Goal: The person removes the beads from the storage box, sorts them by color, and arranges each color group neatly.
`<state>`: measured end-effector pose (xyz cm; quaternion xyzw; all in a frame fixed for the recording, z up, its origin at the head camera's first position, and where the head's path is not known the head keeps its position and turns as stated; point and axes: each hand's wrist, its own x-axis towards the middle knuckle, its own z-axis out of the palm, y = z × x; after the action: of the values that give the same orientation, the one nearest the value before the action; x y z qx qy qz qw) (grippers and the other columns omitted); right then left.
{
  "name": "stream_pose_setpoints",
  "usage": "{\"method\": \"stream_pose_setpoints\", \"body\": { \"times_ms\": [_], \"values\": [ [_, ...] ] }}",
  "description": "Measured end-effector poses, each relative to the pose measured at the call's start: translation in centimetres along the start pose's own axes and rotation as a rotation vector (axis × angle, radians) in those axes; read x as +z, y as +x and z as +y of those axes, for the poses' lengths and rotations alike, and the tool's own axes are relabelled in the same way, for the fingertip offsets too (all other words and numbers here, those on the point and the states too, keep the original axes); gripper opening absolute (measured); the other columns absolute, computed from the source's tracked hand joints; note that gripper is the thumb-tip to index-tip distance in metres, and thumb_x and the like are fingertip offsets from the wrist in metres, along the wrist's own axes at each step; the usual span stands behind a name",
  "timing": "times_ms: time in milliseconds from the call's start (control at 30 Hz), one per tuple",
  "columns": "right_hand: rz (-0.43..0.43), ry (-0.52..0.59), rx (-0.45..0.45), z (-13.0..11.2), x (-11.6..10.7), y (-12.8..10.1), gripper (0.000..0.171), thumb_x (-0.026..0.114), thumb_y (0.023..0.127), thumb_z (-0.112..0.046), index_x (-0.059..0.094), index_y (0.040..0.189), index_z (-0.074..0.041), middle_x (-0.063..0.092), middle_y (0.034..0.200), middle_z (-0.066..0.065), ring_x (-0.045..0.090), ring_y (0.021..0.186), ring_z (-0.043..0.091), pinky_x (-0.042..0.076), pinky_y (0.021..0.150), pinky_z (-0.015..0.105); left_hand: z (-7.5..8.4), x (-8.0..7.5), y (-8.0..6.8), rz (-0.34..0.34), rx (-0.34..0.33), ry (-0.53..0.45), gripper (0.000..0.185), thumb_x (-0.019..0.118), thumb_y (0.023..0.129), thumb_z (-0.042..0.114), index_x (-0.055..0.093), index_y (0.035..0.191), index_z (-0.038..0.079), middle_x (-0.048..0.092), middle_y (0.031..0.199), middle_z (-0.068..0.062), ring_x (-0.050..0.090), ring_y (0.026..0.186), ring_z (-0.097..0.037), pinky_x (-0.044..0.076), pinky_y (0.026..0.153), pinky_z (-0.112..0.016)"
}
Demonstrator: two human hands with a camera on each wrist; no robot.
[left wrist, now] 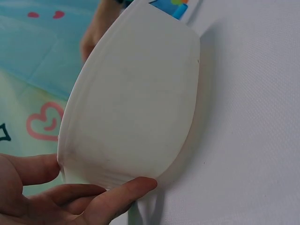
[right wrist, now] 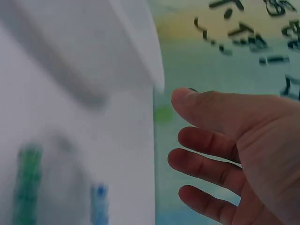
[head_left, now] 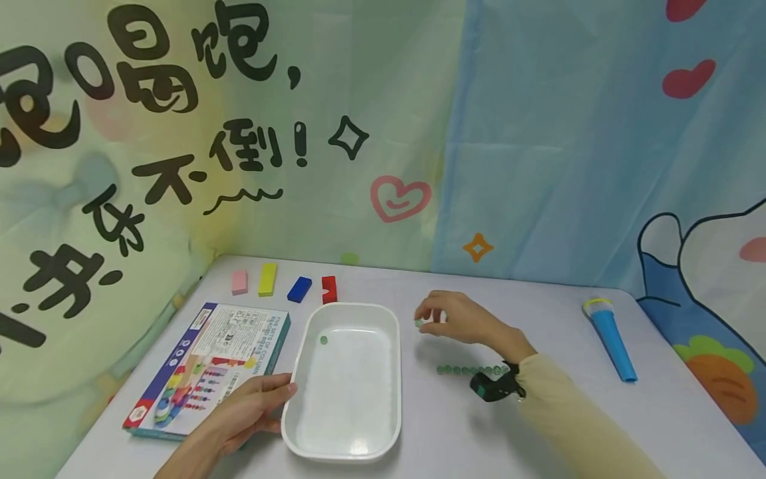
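A white tray (head_left: 391,372) lies in the middle of the table with one green bead (head_left: 324,340) inside it. My left hand (head_left: 276,398) rests against the tray's near left wall with relaxed fingers; in the left wrist view the left hand (left wrist: 89,190) touches the tray's outer wall (left wrist: 136,103). My right hand (head_left: 426,320) hovers just right of the tray and pinches a small green bead (head_left: 418,323) at its fingertips. A row of green beads (head_left: 473,370) lies on the table under that wrist. The right wrist view is blurred and shows the right hand (right wrist: 187,136) with curled fingers.
A colourful toy box (head_left: 209,362) lies left of the tray. Pink (head_left: 240,281), yellow (head_left: 267,279), blue (head_left: 299,289) and red (head_left: 328,289) blocks stand in a row at the back. A blue toy microphone (head_left: 610,339) lies at the right. Printed curtains close off the back.
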<state>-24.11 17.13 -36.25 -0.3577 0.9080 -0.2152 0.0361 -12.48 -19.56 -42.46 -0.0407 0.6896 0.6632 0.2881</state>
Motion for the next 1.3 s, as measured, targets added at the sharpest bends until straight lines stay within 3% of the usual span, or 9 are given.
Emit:
{"method": "stream_pose_setpoints", "body": {
  "times_ms": [233, 533, 833, 1000, 1300],
  "values": [
    [0.045, -0.040, 0.165, 6.4, -1.0, -7.3, 0.015, 0.072, 0.086, -0.017, 0.070, 0.100, -0.010, 0.064, 0.089, -0.005, 0.056, 0.078, 0.005, 0.049, 0.064, 0.023, -0.2, 0.0, -0.1, -0.006, -0.001, -0.002, 0.068, 0.054, 0.099, 0.029, 0.027, 0.146, -0.012, 0.042, 0.145, -0.028, 0.065, 0.098, -0.019, 0.059, 0.081, -0.037],
    [0.038, -0.012, 0.274, 9.2, 0.7, -12.1, 0.015, 0.074, 0.084, -0.020, 0.069, 0.096, -0.013, 0.062, 0.087, -0.008, 0.052, 0.077, 0.001, 0.046, 0.063, 0.021, -0.3, -0.1, -0.2, 0.016, -0.014, -0.004, 0.067, 0.054, 0.099, 0.028, 0.028, 0.146, -0.012, 0.042, 0.145, -0.028, 0.066, 0.096, -0.019, 0.058, 0.082, -0.038],
    [0.076, -0.045, 0.314, 10.2, 2.5, -13.4, 0.014, 0.077, 0.079, -0.020, 0.070, 0.090, -0.017, 0.058, 0.090, -0.008, 0.048, 0.077, -0.001, 0.045, 0.064, 0.021, -0.3, -0.1, -0.1, 0.008, -0.006, -0.001, 0.068, 0.054, 0.099, 0.029, 0.027, 0.146, -0.012, 0.039, 0.147, -0.029, 0.066, 0.098, -0.019, 0.059, 0.081, -0.037],
    [0.098, -0.060, 0.295, 9.9, 2.7, -13.6, 0.013, 0.077, 0.080, -0.018, 0.068, 0.089, -0.018, 0.057, 0.094, -0.006, 0.047, 0.079, 0.002, 0.044, 0.064, 0.021, -0.2, -0.2, -0.2, -0.014, 0.017, -0.007, 0.069, 0.054, 0.099, 0.029, 0.025, 0.146, -0.013, 0.037, 0.148, -0.030, 0.066, 0.100, -0.019, 0.059, 0.081, -0.037],
    [0.059, -0.042, 0.301, 9.7, 2.1, -13.6, 0.026, 0.078, 0.080, -0.021, 0.068, 0.101, -0.011, 0.060, 0.092, -0.005, 0.050, 0.080, 0.004, 0.045, 0.064, 0.022, 0.0, -0.1, -0.1, -0.019, 0.022, -0.006, 0.071, 0.055, 0.098, 0.030, 0.025, 0.146, -0.013, 0.038, 0.148, -0.029, 0.065, 0.101, -0.019, 0.058, 0.083, -0.038]
  ]
}}
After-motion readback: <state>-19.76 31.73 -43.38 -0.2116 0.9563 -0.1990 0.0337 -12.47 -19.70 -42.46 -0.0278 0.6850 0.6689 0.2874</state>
